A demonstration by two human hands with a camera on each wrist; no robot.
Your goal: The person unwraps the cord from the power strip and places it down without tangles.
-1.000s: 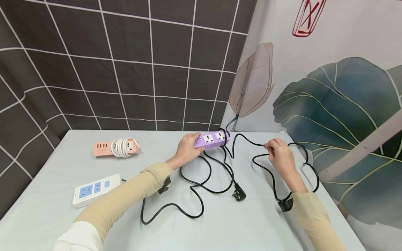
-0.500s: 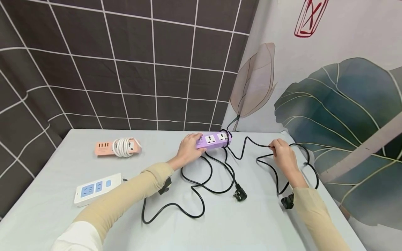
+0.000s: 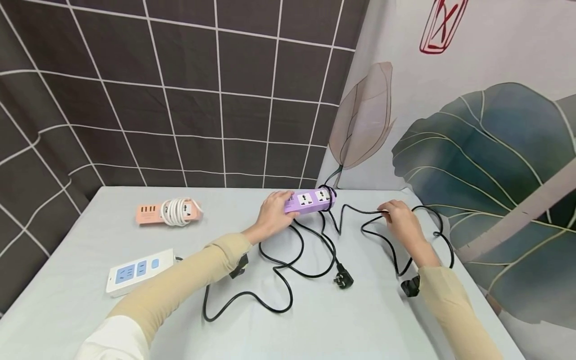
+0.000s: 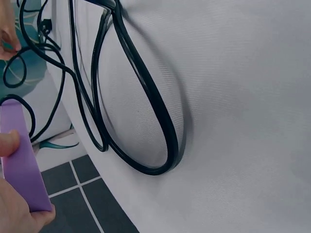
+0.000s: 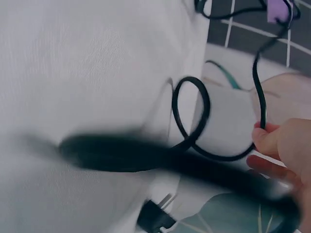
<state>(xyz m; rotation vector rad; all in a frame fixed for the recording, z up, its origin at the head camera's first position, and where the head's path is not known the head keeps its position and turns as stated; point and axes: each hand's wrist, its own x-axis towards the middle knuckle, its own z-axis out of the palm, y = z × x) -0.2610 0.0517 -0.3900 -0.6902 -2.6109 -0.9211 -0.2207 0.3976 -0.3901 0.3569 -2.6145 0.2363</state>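
Note:
My left hand (image 3: 272,210) grips the left end of a purple power strip (image 3: 307,201) near the table's far edge. Black cord is wound round the strip's right end, as the head view shows. In the left wrist view the thumb lies across the strip's purple side (image 4: 26,172). My right hand (image 3: 402,224) pinches the cord between thumb and fingers; the pinched cord (image 5: 263,109) runs up to the strip in the right wrist view. Loose loops of the same black cord (image 3: 278,311) spread over the table, and its plug (image 3: 343,278) lies between my arms.
A pink power strip (image 3: 147,214) wrapped in its white cord (image 3: 173,212) lies at the back left. Nearer, a white power strip (image 3: 140,271) with blue sockets sits beside my left forearm. Dark gridded cloth (image 3: 189,115) hangs behind the table (image 3: 252,335).
My left hand and the purple strip have shifted slightly right. My right hand went a little right, then back left, still pinching the cord; the cord between the hands has changed its bend.

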